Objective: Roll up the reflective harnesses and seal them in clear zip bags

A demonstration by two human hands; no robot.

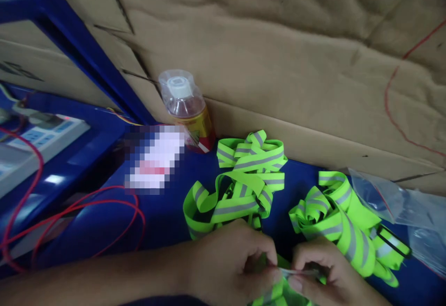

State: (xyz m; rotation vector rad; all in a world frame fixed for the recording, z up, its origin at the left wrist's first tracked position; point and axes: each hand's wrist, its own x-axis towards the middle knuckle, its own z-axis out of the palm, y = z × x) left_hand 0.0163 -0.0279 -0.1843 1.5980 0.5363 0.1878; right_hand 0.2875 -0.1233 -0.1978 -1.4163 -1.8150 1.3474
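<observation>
At the lower middle, my left hand point(237, 262) and my right hand point(324, 269) are close together, fingers pinched on the pale, thin top edge of what looks like a clear plastic bag point(291, 272). Below that edge, neon green reflective strap point(275, 292) shows, apparently inside the bag; the lower part is cut off by the frame. Just beyond my left hand lies a loose pile of green reflective straps point(240, 199) with grey stripes. Another bundle of reflective straps point(348, 227), with a black buckle point(393, 241), lies beyond my right hand.
Clear plastic bags point(411, 208) lie at the right. A plastic bottle point(191, 115) with a yellow and red label stands against the cardboard point(278, 64). Left of it are a blurred-out patch point(156, 157), a red cable point(135, 203) and a power strip point(52, 134) on the blue surface.
</observation>
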